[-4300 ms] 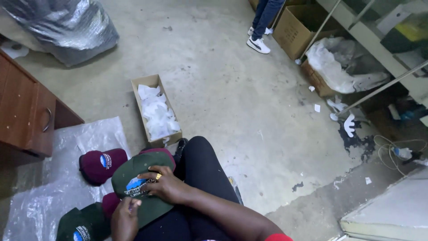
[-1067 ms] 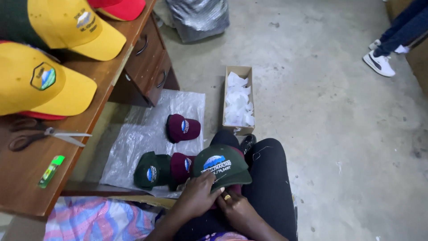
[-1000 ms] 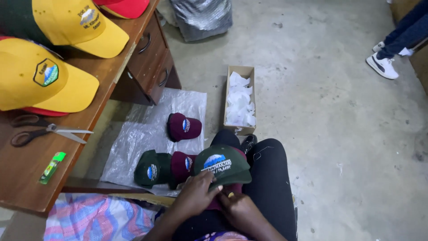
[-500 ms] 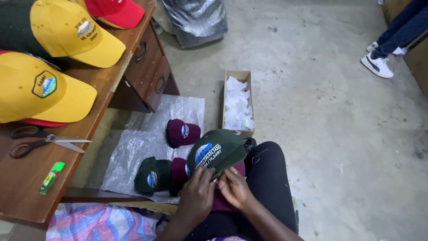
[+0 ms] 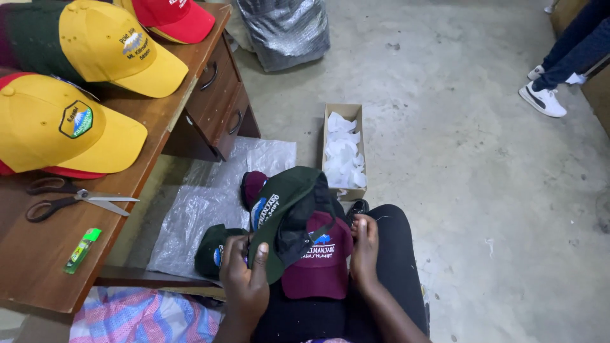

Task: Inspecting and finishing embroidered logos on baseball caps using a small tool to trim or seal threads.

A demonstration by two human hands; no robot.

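Note:
My left hand (image 5: 244, 279) grips the brim of a dark green cap (image 5: 286, 209) and tilts it up on its side over my lap, its black lining showing. Under it a maroon cap (image 5: 318, 267) lies on my black-trousered lap. My right hand (image 5: 364, 251) rests at the maroon cap's right edge, fingers touching it. On a clear plastic sheet (image 5: 197, 209) on the floor lie another green cap (image 5: 213, 251) and another maroon cap (image 5: 252, 186).
A wooden desk (image 5: 38, 254) at left carries yellow caps (image 5: 57, 124), a red cap (image 5: 178, 16), scissors (image 5: 70, 200) and a green lighter (image 5: 81, 249). A cardboard box of white paper (image 5: 343, 149) stands on the concrete floor. Another person's legs and white shoe (image 5: 543, 98) are top right.
The green cap has been lifted and tipped up off the maroon cap beneath it. Earlier both hands worked on it flat in the lap. The head has turned toward the desk.

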